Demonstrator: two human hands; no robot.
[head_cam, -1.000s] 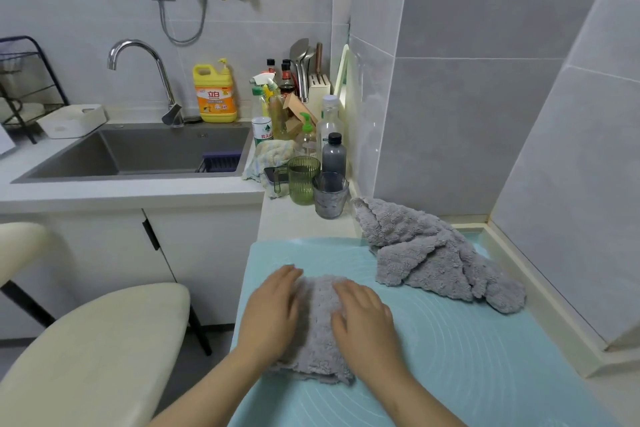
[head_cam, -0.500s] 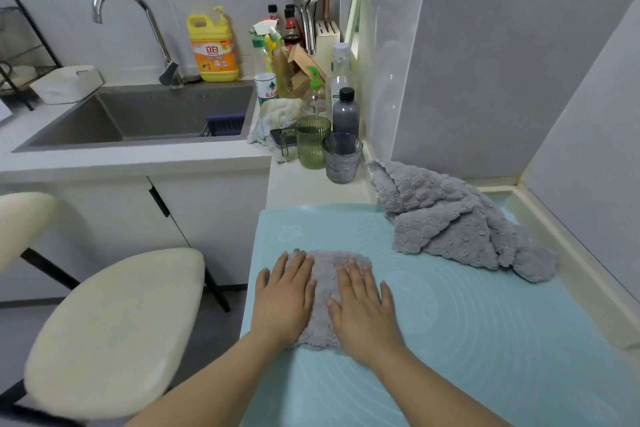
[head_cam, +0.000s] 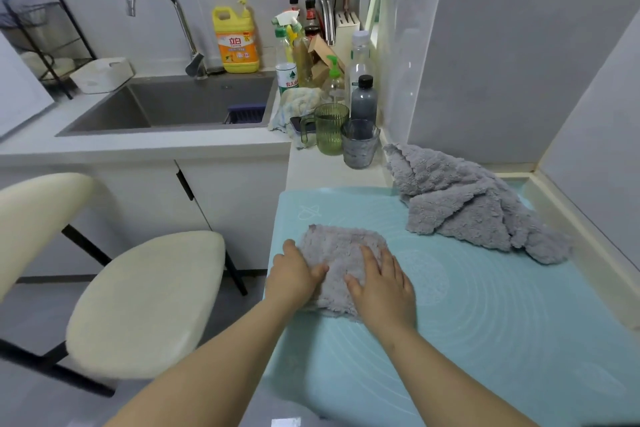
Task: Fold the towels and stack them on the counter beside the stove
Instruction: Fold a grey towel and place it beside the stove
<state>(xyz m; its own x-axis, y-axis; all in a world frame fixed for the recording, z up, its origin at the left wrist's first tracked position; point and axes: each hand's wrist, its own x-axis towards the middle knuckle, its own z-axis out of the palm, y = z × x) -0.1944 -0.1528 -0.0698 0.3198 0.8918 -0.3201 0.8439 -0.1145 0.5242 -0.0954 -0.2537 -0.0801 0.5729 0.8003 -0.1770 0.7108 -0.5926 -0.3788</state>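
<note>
The folded towel point(head_cam: 346, 250) was basically done, left hand point(head_cam: 294, 277) grip curled round its edge, right hand point(head_cam: 384, 288) flat on top; crumpled towel point(head_cam: 467, 208) wasn't folded yet.

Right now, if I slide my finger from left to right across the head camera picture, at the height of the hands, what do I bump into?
Cream chair seat → left hand → right hand → crumpled grey towel

yellow jug point(head_cam: 237, 42): label "立白" | clear bottle point(head_cam: 286, 78): green label "农夫山", rest hidden
</note>
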